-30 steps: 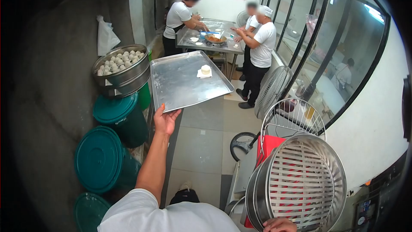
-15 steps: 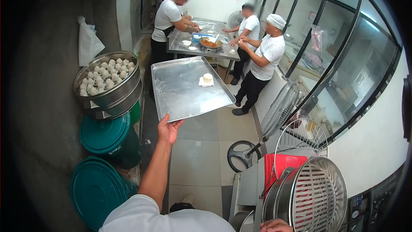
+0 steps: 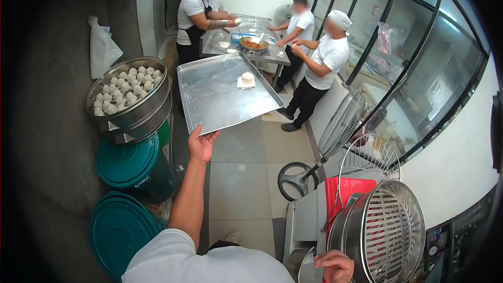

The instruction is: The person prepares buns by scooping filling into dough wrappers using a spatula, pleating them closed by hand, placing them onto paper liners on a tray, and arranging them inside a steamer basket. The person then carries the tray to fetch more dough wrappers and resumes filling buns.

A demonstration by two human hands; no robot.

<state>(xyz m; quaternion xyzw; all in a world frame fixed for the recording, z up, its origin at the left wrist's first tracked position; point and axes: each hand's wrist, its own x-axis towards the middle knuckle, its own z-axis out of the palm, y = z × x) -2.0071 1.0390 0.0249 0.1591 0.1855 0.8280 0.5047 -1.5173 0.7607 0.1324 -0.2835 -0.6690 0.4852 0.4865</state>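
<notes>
My left hand [image 3: 202,145] is closed on the near edge of a metal tray [image 3: 209,94], held out in front with its palm beneath the rim. One white bun [image 3: 247,77] sits on a square of paper toward the tray's right side. At the lower right, my right hand [image 3: 335,266] is raised with its fingers partly curled, beside a stack of round metal steamers [image 3: 387,230] with a slatted base. Whether it touches anything is hard to make out, but nothing shows in it.
At left, a steamer [image 3: 136,120] full of dumplings stands by green lidded bins [image 3: 126,160]. Several people work around a metal table [image 3: 209,42] holding a pan [image 3: 253,45]. A standing fan [image 3: 343,123] and red crate [image 3: 346,191] are at right.
The view has turned and shifted, showing more of the left steamer. My right hand has lifted away from the steamer stack's rim. My left hand still holds the tray.
</notes>
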